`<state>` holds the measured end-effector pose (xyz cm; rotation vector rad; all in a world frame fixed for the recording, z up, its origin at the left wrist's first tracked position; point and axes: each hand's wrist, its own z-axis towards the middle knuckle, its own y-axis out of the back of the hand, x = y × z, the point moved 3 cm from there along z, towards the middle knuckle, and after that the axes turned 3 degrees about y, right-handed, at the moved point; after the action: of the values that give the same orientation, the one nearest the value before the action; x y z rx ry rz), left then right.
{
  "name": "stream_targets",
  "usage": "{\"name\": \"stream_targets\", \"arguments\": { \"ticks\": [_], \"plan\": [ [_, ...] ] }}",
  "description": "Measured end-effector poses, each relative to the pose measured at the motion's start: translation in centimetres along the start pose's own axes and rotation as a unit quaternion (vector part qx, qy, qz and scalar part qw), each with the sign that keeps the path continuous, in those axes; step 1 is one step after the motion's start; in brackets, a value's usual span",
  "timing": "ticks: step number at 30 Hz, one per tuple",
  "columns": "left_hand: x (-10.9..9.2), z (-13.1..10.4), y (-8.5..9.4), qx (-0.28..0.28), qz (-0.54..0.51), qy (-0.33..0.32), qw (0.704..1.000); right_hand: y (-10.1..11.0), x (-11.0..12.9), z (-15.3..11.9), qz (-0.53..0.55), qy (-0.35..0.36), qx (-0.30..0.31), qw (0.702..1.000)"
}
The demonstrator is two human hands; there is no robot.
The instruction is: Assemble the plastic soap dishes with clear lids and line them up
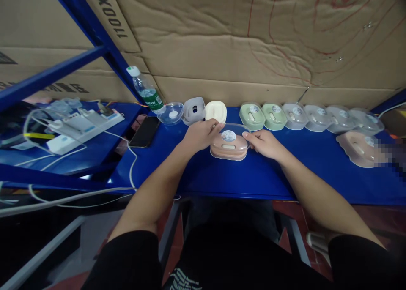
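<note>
A clear lid [239, 130] with a round white label is held between my two hands, tilted over a pink container [229, 152] on the blue table. My left hand [203, 134] pinches the lid's left edge, fingers closed. At the lid's right edge, my right hand [264, 143] grips it between thumb and fingers. Just behind my left hand sits a cream container [216, 110], beside a grey one [193, 110]. Another clear lid [171, 113] lies to their left.
Green containers [252, 116] and several grey ones [317, 116] line the table's back right. Another pink container [357, 148] is at the right, beside a pixelated patch. A bottle [149, 93], phone [145, 131], power strip [85, 131] and cables occupy the left. Cardboard stands behind.
</note>
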<state>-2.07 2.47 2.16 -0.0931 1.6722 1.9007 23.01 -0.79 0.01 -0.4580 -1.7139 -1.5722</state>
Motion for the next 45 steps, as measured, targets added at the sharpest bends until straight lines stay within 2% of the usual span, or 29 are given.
{"name": "stream_targets", "arguments": {
  "ticks": [4, 9, 15, 21, 28, 31, 34, 37, 42, 45],
  "plan": [
    [0.6, 0.3, -0.9, 0.072, 0.062, 0.014, 0.995, -0.4, -0.3, 0.2, -0.085, -0.039, 0.07, 0.993],
    [0.8, 0.2, -1.5, 0.144, 0.086, 0.024, 0.986, -0.6, -0.2, 0.2, -0.139, -0.054, 0.103, 0.983],
    [0.5, 0.3, -1.4, 0.156, 0.078, 0.032, 0.984, -0.6, -0.3, 0.2, -0.188, -0.05, 0.089, 0.977],
    [1.1, 0.6, -1.7, 0.175, -0.008, 0.028, 0.984, -0.6, -0.4, 0.3, -0.215, -0.063, 0.07, 0.972],
    [2.6, 1.6, -2.8, 0.155, -0.027, 0.028, 0.987, -0.6, -0.5, 0.4, -0.214, -0.067, 0.074, 0.972],
    [2.8, 1.9, -2.9, 0.147, -0.051, 0.019, 0.988, -0.2, -0.6, 0.5, -0.221, -0.058, 0.057, 0.972],
    [2.4, 1.8, -2.7, 0.152, -0.053, 0.018, 0.987, 0.6, -0.7, 0.4, -0.241, -0.049, 0.013, 0.969],
    [1.1, 1.2, -2.7, 0.17, -0.026, 0.004, 0.985, 1.6, -0.8, 0.3, -0.27, -0.054, -0.036, 0.961],
    [-1.7, 0.0, -3.5, 0.148, 0.029, -0.086, 0.985, 2.4, -0.8, 0.1, -0.297, -0.054, -0.073, 0.951],
    [-2.6, -0.5, -4.4, 0.139, 0.043, -0.137, 0.98, 2.8, -1.1, 0.2, -0.301, -0.059, -0.084, 0.948]
  ]
}}
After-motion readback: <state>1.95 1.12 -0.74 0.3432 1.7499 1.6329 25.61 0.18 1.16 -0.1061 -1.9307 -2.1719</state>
